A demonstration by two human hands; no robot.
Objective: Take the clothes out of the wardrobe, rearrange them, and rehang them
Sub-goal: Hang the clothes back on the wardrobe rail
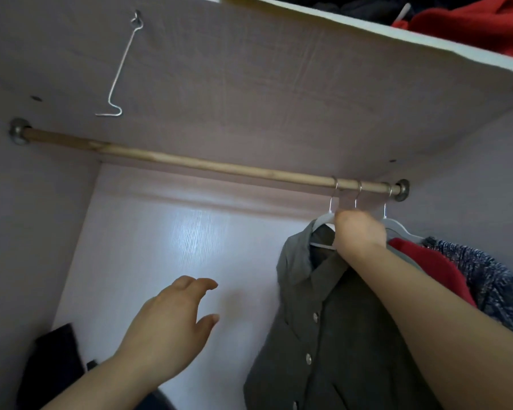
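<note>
Two hands: I am reaching both into the wardrobe (160, 232), under its wooden rail (214, 167).
Right hand (359, 232): I am clenching it on the white hanger (323, 221) just under the rail's right end; my fingers are hiding behind the hand.
Left hand (172, 315): I am holding it released, fingers loosely spread, grasping nothing, well apart from the clothes.
Grey shirt (338, 335): it is hanging on that hanger, buttons facing me, leftmost on the rail.
Red garment (433, 267): it is hanging just beside the shirt, behind my right forearm.
Blue-grey knit (492, 279): it is hanging at the far right.
Wire hook (119, 69): it is dangling from the shelf's underside.
Top shelf (367, 32): red cloth (471, 22) is lying on it.
</note>
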